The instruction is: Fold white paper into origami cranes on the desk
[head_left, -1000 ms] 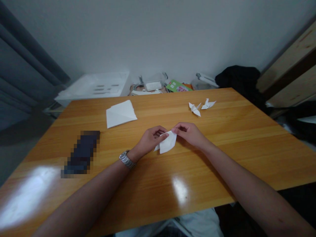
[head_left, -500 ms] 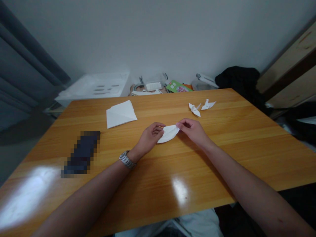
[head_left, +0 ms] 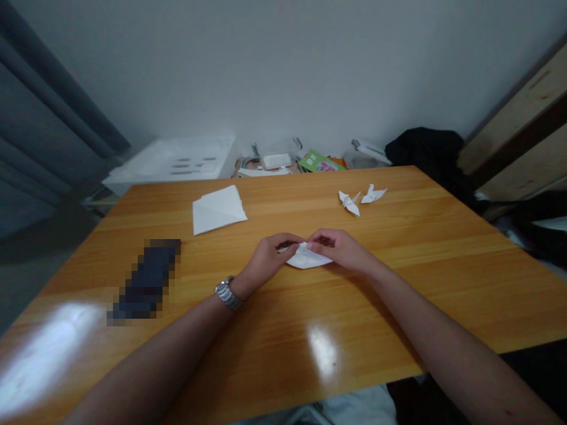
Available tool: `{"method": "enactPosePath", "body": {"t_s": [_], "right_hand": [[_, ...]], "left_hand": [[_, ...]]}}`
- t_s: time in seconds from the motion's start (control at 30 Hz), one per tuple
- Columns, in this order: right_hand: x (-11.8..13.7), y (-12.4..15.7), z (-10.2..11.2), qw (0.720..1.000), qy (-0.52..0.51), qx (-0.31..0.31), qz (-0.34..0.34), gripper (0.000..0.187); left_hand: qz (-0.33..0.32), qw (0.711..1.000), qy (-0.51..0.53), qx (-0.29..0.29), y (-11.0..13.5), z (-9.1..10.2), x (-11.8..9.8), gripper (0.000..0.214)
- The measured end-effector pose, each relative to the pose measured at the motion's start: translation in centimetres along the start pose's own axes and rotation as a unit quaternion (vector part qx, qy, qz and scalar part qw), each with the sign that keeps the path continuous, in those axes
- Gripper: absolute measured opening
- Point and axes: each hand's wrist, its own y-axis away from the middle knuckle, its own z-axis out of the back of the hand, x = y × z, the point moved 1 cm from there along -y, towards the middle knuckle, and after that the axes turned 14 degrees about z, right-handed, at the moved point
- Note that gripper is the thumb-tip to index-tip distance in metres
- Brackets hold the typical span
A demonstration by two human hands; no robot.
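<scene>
Between my hands, just over the middle of the table, is a small piece of folded white paper (head_left: 307,258). My left hand (head_left: 275,255), with a metal watch on its wrist, pinches the paper's left part between thumb and fingers. My right hand (head_left: 338,248) pinches it from the right, its thumb on the near face. The fingertips of both hands nearly meet at the paper's upper edge. Some of the paper is hidden behind the fingers.
Two folded paper cranes (head_left: 349,203) stand at the back right. A stack of white paper (head_left: 218,210) lies back left, with a dark, pixelated flat object (head_left: 148,280) nearer me. Behind the wooden table (head_left: 398,295) are a white foam tray (head_left: 177,159) and a green booklet (head_left: 319,160).
My hands have come closer together, their fingertips now near the paper's upper middle. The paper has turned so its curved edge faces me. The whole view has shifted slightly.
</scene>
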Motion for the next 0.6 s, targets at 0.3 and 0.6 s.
{"method": "enactPosePath", "body": {"t_s": [0.3, 0.6], "right_hand": [[-0.26, -0.08, -0.04, 0.998, 0.006, -0.059, -0.013, 0.034], [0.28, -0.01, -0.83, 0.998, -0.039, -0.030, -0.050, 0.038]], "left_hand": [[0.006, 1.000, 0.025, -0.006, -0.03, 0.02, -0.37, 0.031], [0.024, 0.998, 0.056, 0.009, -0.30, 0.39, -0.07, 0.028]]}}
